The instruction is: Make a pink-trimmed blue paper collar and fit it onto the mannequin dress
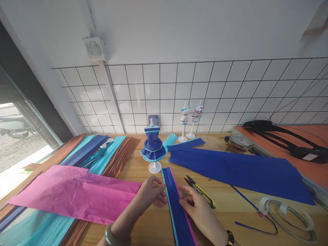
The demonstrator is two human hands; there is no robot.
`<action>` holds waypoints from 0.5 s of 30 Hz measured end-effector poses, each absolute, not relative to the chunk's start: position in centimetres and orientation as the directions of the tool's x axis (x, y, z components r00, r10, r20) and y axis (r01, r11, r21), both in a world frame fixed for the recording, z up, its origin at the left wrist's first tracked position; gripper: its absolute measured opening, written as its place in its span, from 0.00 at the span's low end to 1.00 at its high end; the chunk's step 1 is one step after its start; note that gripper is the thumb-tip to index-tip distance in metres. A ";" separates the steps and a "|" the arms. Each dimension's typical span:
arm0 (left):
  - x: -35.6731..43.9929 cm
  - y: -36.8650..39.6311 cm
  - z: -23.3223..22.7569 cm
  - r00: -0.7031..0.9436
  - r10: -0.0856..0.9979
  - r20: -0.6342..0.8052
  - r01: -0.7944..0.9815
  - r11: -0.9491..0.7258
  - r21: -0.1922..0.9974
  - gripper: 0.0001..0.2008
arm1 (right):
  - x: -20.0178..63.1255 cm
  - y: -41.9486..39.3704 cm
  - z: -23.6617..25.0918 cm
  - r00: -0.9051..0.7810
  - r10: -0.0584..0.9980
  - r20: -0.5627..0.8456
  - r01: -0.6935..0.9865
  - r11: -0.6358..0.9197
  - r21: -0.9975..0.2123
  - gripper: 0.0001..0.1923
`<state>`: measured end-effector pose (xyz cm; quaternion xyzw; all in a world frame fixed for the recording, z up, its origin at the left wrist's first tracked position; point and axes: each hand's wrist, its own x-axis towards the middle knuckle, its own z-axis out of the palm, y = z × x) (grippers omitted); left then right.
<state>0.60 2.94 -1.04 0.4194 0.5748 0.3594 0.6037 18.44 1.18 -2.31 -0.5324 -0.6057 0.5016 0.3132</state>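
A long dark blue crepe paper strip (174, 198) lies lengthwise in front of me, with a light blue left edge and a pink right edge. My left hand (152, 193) is at its light blue edge, fingers curled and closed; what they hold, if anything, is hidden. On the other side, my right hand (196, 206) has thumb and forefinger closed on the pink edge. Yellow-handled thread snips (202, 193) lie beside that hand, blades apart. Just beyond the strip stands a small dress form (154, 167) wearing a ruffled blue paper dress (153, 145) with light blue trim.
Pink paper (87, 194) covers brown and blue sheets at left. A wide blue sheet (238, 167) spreads at right, near tape rolls (287, 217). Two small dress forms (183, 128) stand by the tiled wall. A glass jar (239, 142) and black device (287, 136) sit farther right.
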 end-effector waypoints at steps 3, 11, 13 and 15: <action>0.9 2.4 -0.9 0.132 0.902 -0.412 0.099 0.402 0.910 0.19 | 18.5 1.2 -2.1 -0.219 0.965 -0.142 0.304 -0.070 -0.950 0.18; 1.4 1.8 -0.5 0.300 0.823 -0.483 0.003 0.505 0.863 0.19 | 18.5 1.1 -1.7 -0.245 0.961 -0.125 0.158 -0.088 -0.984 0.20; 1.4 1.8 -0.4 0.330 0.831 -0.447 -0.086 0.498 0.863 0.19 | 18.4 0.9 -1.6 -0.242 0.961 -0.136 0.166 -0.097 -0.981 0.19; 1.5 1.8 -0.4 0.305 0.855 -0.420 -0.130 0.474 0.871 0.21 | 18.3 0.8 -1.7 -0.244 0.960 -0.138 0.167 -0.099 -0.981 0.19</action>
